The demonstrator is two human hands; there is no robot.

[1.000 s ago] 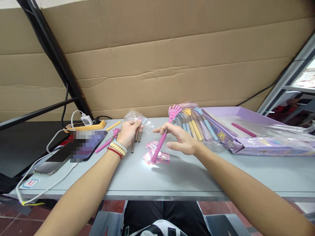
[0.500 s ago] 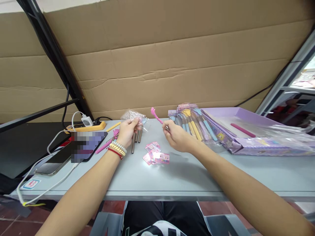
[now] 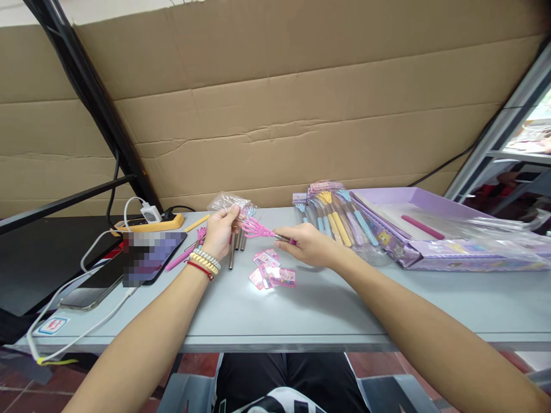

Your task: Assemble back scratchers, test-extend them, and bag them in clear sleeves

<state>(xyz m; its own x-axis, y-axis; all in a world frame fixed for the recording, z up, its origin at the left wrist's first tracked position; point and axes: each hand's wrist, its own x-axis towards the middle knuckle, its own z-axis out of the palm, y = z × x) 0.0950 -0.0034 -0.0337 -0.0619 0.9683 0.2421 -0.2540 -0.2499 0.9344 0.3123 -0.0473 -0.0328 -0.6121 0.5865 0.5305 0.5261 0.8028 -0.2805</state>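
My right hand [image 3: 307, 244] is closed around the shaft of a pink back scratcher [image 3: 257, 228]. Its hand-shaped head points left, close to the fingers of my left hand [image 3: 221, 232]. Between thumb and fingers, my left hand pinches a clear plastic bag [image 3: 230, 202] with a printed top. Metal tubes [image 3: 231, 252] lie on the table just right of my left hand. Several small pink cards [image 3: 273, 269] lie in a loose pile below the back scratcher. Another pink back scratcher [image 3: 178, 258] rests left of my left wrist.
Bagged back scratchers [image 3: 336, 221] in several colours lie at the right, beside a purple display box [image 3: 430, 255] holding a pink handle [image 3: 422, 227]. A yellow handle [image 3: 197, 222], a phone [image 3: 92, 281], a yellow power strip [image 3: 172, 222] and white cables occupy the left.
My right hand has closed on the pink back scratcher and turned it from upright to lying level, its head now pointing left toward the bag. My left hand has stayed nearly still.
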